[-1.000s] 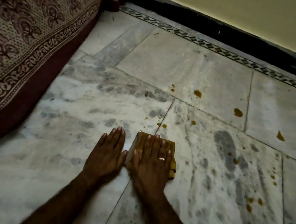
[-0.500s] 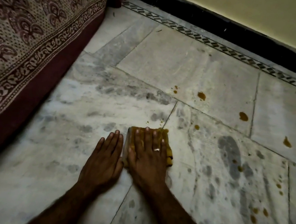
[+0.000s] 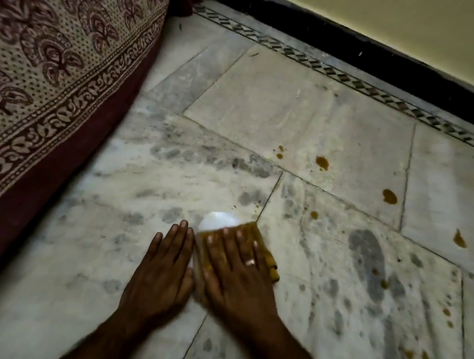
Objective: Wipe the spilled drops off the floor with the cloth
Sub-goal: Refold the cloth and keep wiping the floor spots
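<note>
Cloth (image 3: pixel 251 230), yellow-brown and folded, sits lower centre of frame on marble floor (image 3: pixel 294 112), flat under right hand (image 3: pixel 235 274). Fingers straight and spread, pressing down, not curled round it. Left hand (image 3: pixel 163 270) just beside it on the left, palm flat on bare floor, fingers straight, holding nothing. Brown drops (image 3: pixel 322 162) dot tiles centre right and lower right, apart from cloth. Patterned fabric (image 3: pixel 54 46) fills upper left.
</note>
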The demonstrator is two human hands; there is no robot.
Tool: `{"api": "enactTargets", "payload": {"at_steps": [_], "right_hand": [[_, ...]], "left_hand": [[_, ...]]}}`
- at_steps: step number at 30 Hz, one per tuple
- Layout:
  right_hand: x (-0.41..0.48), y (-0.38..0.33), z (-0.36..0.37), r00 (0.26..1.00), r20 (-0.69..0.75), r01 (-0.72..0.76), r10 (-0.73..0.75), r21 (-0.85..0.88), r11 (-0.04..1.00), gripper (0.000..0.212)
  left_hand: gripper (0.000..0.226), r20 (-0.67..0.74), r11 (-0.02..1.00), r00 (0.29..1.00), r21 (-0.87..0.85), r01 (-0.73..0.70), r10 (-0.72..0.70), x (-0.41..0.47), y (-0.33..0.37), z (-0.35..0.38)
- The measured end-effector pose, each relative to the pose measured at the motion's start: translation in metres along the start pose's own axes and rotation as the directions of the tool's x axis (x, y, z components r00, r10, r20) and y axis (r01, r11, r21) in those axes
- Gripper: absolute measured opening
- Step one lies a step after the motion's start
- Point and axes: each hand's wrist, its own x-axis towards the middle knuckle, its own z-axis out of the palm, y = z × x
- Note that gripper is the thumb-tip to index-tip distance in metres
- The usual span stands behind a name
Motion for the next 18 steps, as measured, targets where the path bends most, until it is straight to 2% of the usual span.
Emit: {"api": "enactTargets", "payload": {"at_steps": [2,6,8,11,13,14,16,18], "right_hand": [[-0.021,0.024,-0.006,1.000,0.017,0.000,0.000,-0.028,1.000,0.065],[0.032,0.049,-0.012,0.964,0.056,-0.260,0.262,-0.043,0.965,0.065],[0.072,0.036,-0.011,0.943,0.102,-0.314,0.315,-0.028,0.949,0.065],[0.085,0.005,-0.005,0.981,0.054,-0.188,0.186,0.022,0.982,0.062],[0.055,-0.003,-0.001,0.999,0.005,-0.048,0.048,0.046,0.998,0.060],[0.037,0.001,-0.001,1.000,0.024,-0.017,0.016,0.043,0.999,0.060],[0.021,0.025,-0.005,0.995,0.079,-0.055,0.053,0.016,0.998,0.061],[0.041,0.046,-0.006,0.982,0.090,-0.166,0.167,-0.022,0.986,0.061]], "left_hand": [[0.066,0.002,1.000,1.000,-0.006,-0.007,0.007,0.000,-0.001,0.001],[0.066,-0.015,1.000,1.000,-0.015,0.001,-0.002,0.002,-0.002,0.006],[0.066,-0.019,1.000,1.000,-0.015,0.003,-0.003,0.002,-0.003,0.008],[0.064,-0.026,1.000,1.000,-0.005,0.006,-0.006,0.002,-0.003,0.008],[0.062,-0.047,1.000,0.999,0.004,-0.005,0.005,0.001,-0.002,0.008],[0.062,-0.052,1.000,0.999,0.004,0.001,-0.001,0.001,-0.002,0.008],[0.063,-0.038,1.000,0.999,-0.012,0.023,-0.024,0.001,-0.003,0.006],[0.065,-0.034,0.999,0.999,-0.013,0.031,-0.031,0.002,-0.002,0.005]]}}
